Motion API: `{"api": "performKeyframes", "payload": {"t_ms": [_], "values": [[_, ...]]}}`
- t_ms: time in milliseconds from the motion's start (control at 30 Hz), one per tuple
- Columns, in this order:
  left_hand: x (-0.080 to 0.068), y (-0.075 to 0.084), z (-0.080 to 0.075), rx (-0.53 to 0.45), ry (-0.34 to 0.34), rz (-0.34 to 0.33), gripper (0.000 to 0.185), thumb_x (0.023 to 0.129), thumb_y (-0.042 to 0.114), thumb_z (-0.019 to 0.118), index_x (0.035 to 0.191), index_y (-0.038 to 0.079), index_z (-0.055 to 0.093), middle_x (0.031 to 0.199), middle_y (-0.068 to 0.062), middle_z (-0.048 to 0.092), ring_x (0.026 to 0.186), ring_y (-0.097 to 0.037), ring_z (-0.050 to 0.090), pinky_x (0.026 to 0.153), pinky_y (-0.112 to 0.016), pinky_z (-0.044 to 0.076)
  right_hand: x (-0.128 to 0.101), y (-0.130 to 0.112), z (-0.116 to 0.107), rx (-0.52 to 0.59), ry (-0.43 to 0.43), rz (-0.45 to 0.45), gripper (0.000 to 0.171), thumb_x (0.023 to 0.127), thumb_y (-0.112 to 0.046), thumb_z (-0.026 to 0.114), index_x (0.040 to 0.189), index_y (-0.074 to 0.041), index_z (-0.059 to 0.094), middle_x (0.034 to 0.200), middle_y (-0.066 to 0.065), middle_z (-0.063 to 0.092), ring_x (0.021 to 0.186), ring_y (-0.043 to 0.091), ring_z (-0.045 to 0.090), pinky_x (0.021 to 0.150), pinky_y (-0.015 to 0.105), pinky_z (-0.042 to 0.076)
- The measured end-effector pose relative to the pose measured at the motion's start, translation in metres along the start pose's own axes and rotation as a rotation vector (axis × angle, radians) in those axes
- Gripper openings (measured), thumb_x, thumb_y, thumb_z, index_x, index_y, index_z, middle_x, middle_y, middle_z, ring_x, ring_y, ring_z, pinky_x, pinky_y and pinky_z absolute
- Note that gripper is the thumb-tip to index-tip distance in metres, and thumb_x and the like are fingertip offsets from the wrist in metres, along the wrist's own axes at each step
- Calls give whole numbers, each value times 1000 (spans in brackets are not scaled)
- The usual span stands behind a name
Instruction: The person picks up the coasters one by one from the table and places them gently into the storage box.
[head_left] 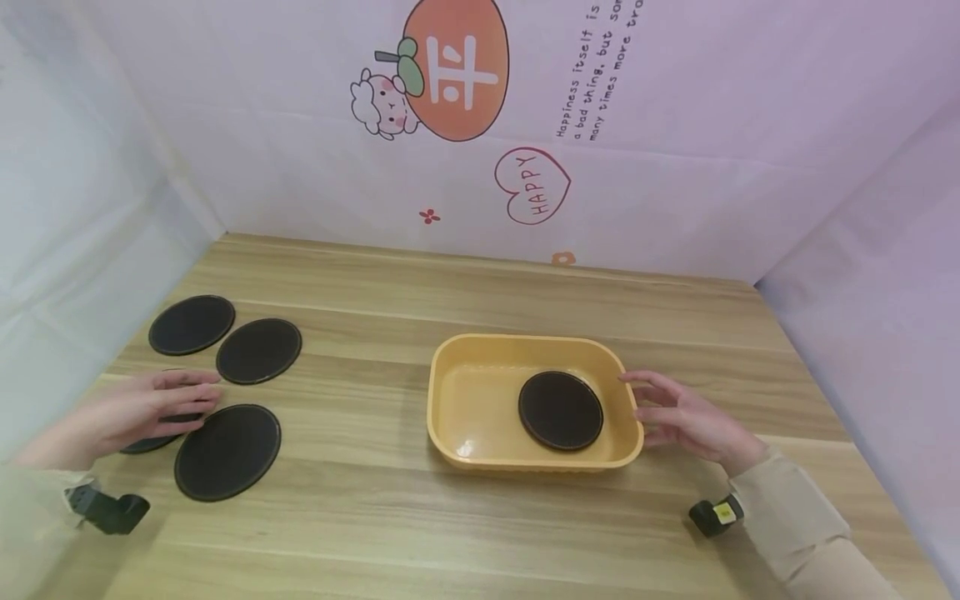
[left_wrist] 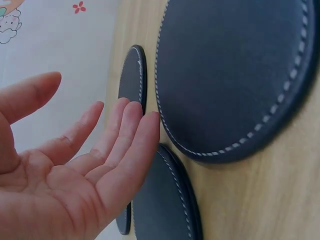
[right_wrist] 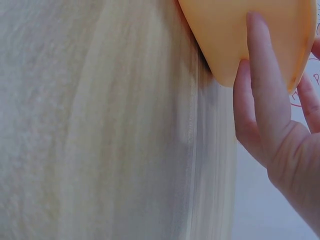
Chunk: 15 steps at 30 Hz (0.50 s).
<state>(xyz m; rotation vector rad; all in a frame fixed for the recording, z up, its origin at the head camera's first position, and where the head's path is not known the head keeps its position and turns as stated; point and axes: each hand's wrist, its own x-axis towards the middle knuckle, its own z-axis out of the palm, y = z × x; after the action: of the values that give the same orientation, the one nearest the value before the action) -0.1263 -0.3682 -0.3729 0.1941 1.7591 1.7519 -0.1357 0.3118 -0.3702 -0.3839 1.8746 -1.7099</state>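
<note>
Several round black coasters with stitched edges lie on the table at left. My left hand [head_left: 142, 410] hovers over them with fingers loosely extended and nothing held. Beneath it, one coaster [head_left: 150, 444] is partly hidden; another coaster [head_left: 228, 454] lies just right of the fingertips. Farther back are a third coaster [head_left: 259, 351] and one more coaster [head_left: 192, 324]. A yellow plastic bin [head_left: 472, 408] stands right of centre, one coaster [head_left: 561, 410] inside it, toward its right end. Against the bin's right end wall and rim, my right hand [head_left: 693, 421] rests with lightly bent fingers.
The wood-grain table [head_left: 360, 533] meets a white printed cloth [head_left: 300, 175] at the back, with cloth on both sides too. A dark camera sits at each wrist. Bare wood shows between the coasters and the bin.
</note>
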Motion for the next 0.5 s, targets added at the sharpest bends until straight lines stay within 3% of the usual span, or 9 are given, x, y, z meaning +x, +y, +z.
{"api": "performKeyframes", "payload": {"t_ms": [133,367,500], "values": [[-3,-5,-3,-40,-21,-16,35,103,6,34,112,31,58,113,15,65,103,1,61,86,-22,53,0,1,0,10,-6,-5,44,95,-1,49,129,-28,46,125,3,43,106,16,60,83,45,55],[-10,-9,-5,7,77,-72,30,103,9,38,107,31,59,108,16,65,98,1,63,83,-23,54,0,1,0,19,-23,-22,44,96,-1,47,130,-29,46,125,4,43,107,17,60,82,44,56],[-13,-8,-4,14,54,-74,33,103,8,38,108,33,60,108,17,65,99,2,62,83,-23,55,0,1,0,1,-9,-4,44,96,-2,49,131,-28,44,128,7,40,107,16,60,83,44,55]]}}
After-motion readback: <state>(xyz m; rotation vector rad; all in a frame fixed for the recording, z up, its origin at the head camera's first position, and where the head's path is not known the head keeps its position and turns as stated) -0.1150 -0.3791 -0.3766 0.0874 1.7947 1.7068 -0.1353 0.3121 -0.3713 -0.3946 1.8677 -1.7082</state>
